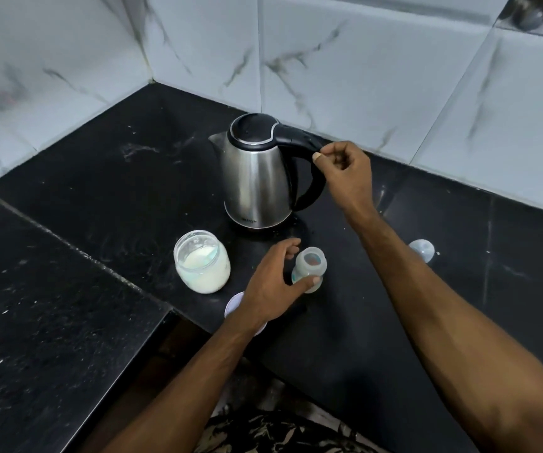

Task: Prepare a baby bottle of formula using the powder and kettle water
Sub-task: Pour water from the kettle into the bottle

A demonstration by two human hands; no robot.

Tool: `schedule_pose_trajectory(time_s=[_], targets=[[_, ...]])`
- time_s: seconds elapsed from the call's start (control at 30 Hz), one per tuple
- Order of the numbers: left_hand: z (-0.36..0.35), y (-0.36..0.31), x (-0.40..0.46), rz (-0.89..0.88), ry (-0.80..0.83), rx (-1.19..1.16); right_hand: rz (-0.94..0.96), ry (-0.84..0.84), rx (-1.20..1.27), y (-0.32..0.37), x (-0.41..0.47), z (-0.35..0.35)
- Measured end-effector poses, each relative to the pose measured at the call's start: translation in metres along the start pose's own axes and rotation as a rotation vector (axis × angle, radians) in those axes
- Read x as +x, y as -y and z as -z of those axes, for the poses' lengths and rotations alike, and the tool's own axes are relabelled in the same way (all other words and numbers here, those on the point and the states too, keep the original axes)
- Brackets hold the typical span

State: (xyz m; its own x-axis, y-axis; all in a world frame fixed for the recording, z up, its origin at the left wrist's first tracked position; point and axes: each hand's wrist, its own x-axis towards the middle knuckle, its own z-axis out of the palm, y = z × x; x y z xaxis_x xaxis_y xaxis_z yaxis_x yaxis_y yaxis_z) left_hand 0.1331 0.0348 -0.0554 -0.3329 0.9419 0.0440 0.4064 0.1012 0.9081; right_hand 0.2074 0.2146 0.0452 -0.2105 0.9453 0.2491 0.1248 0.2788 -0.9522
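A steel electric kettle [257, 178] with a black lid and handle stands on the black counter [116, 178]. My right hand [345, 168] is at the top bend of its handle; the thumb tip touches it and the fingers curl loosely, not wrapped around it. In front of the kettle, an uncapped baby bottle [311, 268] stands upright. My left hand [273, 279] grips the bottle, thumb in front and fingers behind. To the left of the bottle sits an open glass jar of white powder [202, 261].
A clear bottle cap or teat [422, 250] lies on the counter to the right, behind my right forearm. A white lid [234, 305] shows partly under my left wrist. Marble-tiled walls [345, 60] close the corner behind the kettle. The counter edge [178, 318] drops off near me.
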Motion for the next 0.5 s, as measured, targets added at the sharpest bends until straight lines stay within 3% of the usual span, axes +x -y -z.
schedule_pose_trajectory(time_s=[0.27,0.43,0.5], targets=[[-0.007,-0.006,0.008,0.03,0.059,0.006,0.001,0.079,0.014,-0.015,0.021,-0.001],[-0.01,-0.004,0.003,0.014,0.101,0.054,-0.029,0.372,-0.078,-0.017,0.025,-0.007],[-0.006,-0.006,0.01,-0.007,0.104,0.032,-0.038,0.412,-0.081,-0.014,0.037,-0.011]])
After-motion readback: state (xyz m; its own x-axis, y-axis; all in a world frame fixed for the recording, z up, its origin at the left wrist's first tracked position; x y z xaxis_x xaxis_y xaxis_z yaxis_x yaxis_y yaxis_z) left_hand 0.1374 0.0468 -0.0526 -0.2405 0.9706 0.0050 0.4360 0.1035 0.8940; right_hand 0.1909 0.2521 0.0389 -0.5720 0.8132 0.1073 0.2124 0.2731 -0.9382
